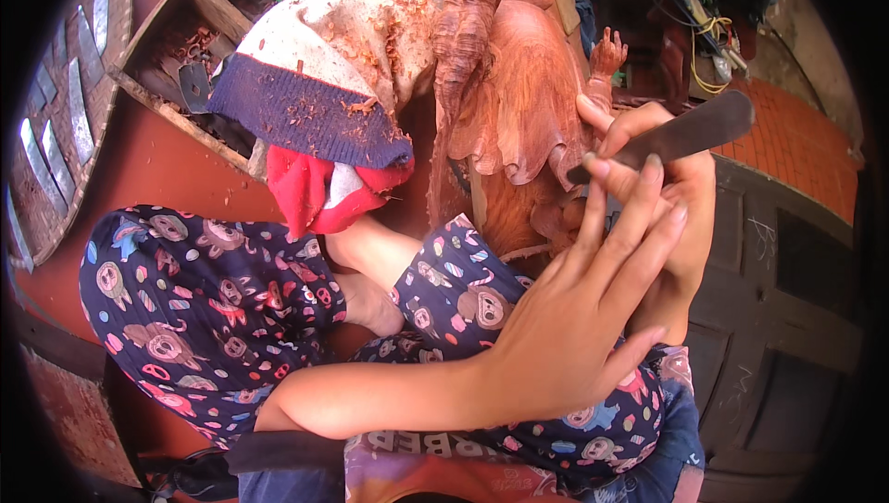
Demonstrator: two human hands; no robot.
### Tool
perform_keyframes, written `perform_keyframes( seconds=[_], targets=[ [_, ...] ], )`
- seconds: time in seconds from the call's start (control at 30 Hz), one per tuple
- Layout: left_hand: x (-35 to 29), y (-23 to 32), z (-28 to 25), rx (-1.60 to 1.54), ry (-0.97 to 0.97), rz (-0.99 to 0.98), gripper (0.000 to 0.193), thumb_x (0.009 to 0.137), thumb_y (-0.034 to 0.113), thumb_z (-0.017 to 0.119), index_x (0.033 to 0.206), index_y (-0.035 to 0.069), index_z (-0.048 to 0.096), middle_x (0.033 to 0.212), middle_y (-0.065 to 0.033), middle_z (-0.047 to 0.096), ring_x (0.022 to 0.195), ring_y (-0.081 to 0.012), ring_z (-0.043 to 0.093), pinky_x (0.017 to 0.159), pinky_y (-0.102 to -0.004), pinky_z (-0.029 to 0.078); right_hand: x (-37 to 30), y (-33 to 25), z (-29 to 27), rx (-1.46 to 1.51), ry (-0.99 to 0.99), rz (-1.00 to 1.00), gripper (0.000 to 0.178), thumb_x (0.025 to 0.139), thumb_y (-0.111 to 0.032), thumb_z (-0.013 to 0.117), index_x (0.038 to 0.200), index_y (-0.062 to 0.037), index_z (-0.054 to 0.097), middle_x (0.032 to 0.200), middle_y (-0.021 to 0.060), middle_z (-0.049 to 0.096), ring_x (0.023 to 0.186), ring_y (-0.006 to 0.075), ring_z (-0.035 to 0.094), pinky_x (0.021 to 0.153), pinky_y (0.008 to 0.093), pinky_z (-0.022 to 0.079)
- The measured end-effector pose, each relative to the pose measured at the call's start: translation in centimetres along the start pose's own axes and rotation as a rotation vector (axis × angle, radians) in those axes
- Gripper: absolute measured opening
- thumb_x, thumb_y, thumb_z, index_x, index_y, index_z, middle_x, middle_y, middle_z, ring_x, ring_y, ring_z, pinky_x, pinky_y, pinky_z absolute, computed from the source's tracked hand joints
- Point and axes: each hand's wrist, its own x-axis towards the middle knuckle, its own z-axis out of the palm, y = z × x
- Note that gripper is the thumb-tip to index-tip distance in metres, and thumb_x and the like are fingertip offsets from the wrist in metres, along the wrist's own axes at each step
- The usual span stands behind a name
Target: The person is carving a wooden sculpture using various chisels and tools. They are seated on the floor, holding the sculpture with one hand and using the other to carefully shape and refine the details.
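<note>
My right hand (681,193) is closed around a dark, flat metal blade (699,126) with a rounded outer end; its narrow end points toward a reddish wood carving (519,77). My left hand (579,304) reaches across from the left with its fingers stretched out. Its fingertips lie over the right hand, close to the blade; whether they touch the metal, I cannot tell. The carving has draped folds with a wavy lower edge, and a small carved hand (607,54) rises at its right. Part of its lower section is hidden behind my hands.
A bundled cloth (315,100), white, navy and red, covered in wood shavings, lies left of the carving. Behind it is a wooden tray (153,100) with shavings. Several shiny blades lie on a round woven tray (116,26) at far left. A dark panelled board (741,318) is on the right.
</note>
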Motion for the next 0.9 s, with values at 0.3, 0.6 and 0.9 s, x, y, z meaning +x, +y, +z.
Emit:
perform_keyframes(
  seconds=[0.3, 0.6, 0.9],
  targets=[
    [-0.2, 0.4, -0.2, -0.029, 0.002, -0.041, 0.091, 0.085, 0.013, 0.068, 0.157, -0.003, 0.015, 0.162, -0.0317, 0.01, 0.144, -0.0597, 0.018, 0.112, -0.0551, 0.035, 0.1, -0.6, 0.4, -0.027, 0.058, 0.074, 0.008, 0.08, 0.006, 0.07, 0.086, 0.0049, 0.064, 0.085, 0.0072, 0.064, 0.077, 0.0148, 0.064, 0.097, 0.0394, 0.055],
    [-0.2, 0.2, 0.0, -0.026, 0.018, -0.024, 0.092, 0.084, 0.012, 0.069, 0.157, -0.004, 0.015, 0.163, -0.0317, 0.008, 0.145, -0.0593, 0.017, 0.111, -0.0546, 0.035, 0.2, -1.0, 0.5, -0.094, 0.029, 0.021, 0.003, 0.082, 0.006, 0.066, 0.082, 0.0044, 0.063, 0.081, 0.0057, 0.063, 0.077, 0.0142, 0.063, 0.1, 0.0439, 0.053],
    [-0.2, 0.4, -0.1, -0.043, 0.007, -0.03, 0.091, 0.085, 0.012, 0.067, 0.157, -0.004, 0.014, 0.163, -0.0319, 0.006, 0.145, -0.0588, 0.016, 0.113, -0.0553, 0.033, 0.4, -0.9, 0.5, -0.044, 0.051, 0.039, 0.006, 0.081, 0.009, 0.066, 0.085, 0.0056, 0.063, 0.081, 0.0061, 0.061, 0.074, 0.0117, 0.061, 0.1, 0.0428, 0.054]
  ],
)
